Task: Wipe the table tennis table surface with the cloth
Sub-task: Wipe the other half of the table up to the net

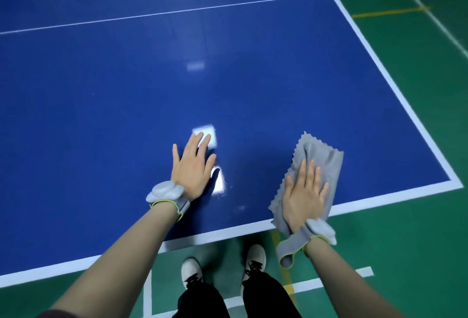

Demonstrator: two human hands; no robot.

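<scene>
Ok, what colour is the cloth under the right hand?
Plain grey, with a zigzag-cut edge. The cloth shows best in the head view, flat on the blue table.

Table (126, 94) runs off frame at 9 and 12 o'clock; far end blurred. Right hand (304, 198) hides the cloth's (326, 165) middle. Forearms and dark trousers (268, 297) cut off at 6 o'clock. Shoes (255, 259) soft, laces indistinct.

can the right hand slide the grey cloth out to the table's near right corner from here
Probably yes: the right hand lies flat on the grey zigzag-edged cloth, and the blue table tennis table shows nothing between it and the corner.
</scene>
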